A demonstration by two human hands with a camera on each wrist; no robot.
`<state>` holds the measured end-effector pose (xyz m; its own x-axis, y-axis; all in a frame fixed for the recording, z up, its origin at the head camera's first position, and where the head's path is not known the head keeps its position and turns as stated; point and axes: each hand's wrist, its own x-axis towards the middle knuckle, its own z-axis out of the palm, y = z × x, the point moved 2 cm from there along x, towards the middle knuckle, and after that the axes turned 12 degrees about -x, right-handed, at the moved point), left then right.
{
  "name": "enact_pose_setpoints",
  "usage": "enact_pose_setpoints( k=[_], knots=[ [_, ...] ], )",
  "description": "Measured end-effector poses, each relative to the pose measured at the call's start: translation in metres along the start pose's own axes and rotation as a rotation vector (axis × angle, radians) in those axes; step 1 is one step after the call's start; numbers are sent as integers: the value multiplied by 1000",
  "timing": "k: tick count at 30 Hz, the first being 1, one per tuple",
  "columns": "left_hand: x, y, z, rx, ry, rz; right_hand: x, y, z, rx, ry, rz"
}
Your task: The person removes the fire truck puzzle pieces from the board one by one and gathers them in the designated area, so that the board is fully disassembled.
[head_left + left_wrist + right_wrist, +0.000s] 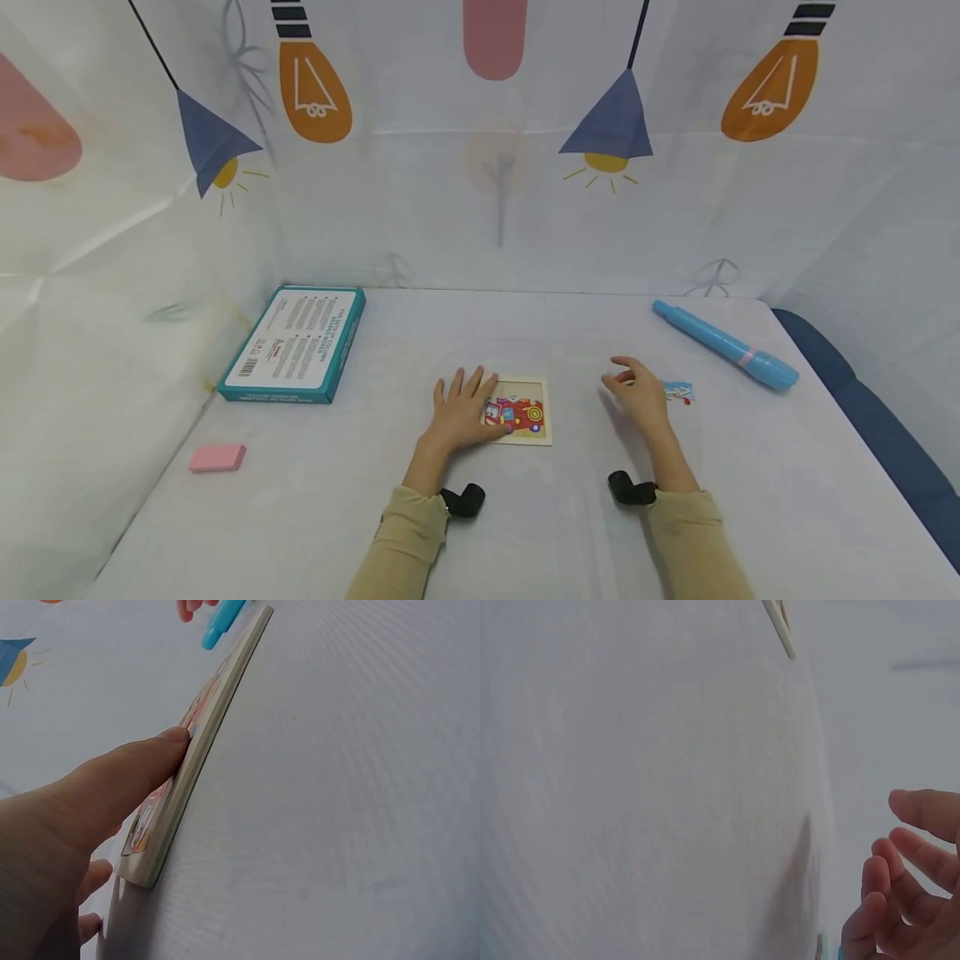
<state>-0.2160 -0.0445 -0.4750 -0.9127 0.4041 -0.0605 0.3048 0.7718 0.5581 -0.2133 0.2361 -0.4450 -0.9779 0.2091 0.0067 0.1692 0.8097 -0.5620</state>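
Note:
A wooden-framed picture puzzle [534,390] showing a red vehicle lies flat on the table. My left hand [459,417] rests at its left side with fingers spread, the thumb touching the picture; the left wrist view shows that thumb [139,769] across the frame's edge. To the right of the puzzle, my right hand [641,396] is held above the table. Its fingers are loosely bent, and in the right wrist view the right hand [911,885] has nothing between them. Partly hidden behind it lies a small blue item [681,389] with a red spot.
A teal-and-white box [292,342] lies at the back left, with a pink block [217,457] nearer the front. A light-blue tube [723,343] with a pink band lies at the back right. White sheeting [450,208] with printed lamps stands behind the table.

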Motion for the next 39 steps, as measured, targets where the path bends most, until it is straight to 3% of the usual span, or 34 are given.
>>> enact_pose_setpoints(
  k=[6, 11, 14, 19, 23, 30, 39],
  knots=[
    [2, 1, 0, -2, 14, 61, -7, -29, 24, 1, -114, -110],
    [3, 3, 0, -8, 25, 145, -16, -49, 42, -84, -211, -227],
    [3, 4, 0, -23, 21, 166, -19, -57, 49, -137, -257, -259],
    [2, 4, 0, -37, 16, 155, -21, -64, 54, -222, -290, -252],
    [2, 5, 1, -57, 16, 134, -21, -65, 56, -229, -294, -258],
    [2, 4, 2, -58, 10, 111, -18, -64, 61, -141, -286, -280],
    [1, 10, 2, -69, 41, 108, -22, -63, 59, -28, -276, -233]
  ],
)
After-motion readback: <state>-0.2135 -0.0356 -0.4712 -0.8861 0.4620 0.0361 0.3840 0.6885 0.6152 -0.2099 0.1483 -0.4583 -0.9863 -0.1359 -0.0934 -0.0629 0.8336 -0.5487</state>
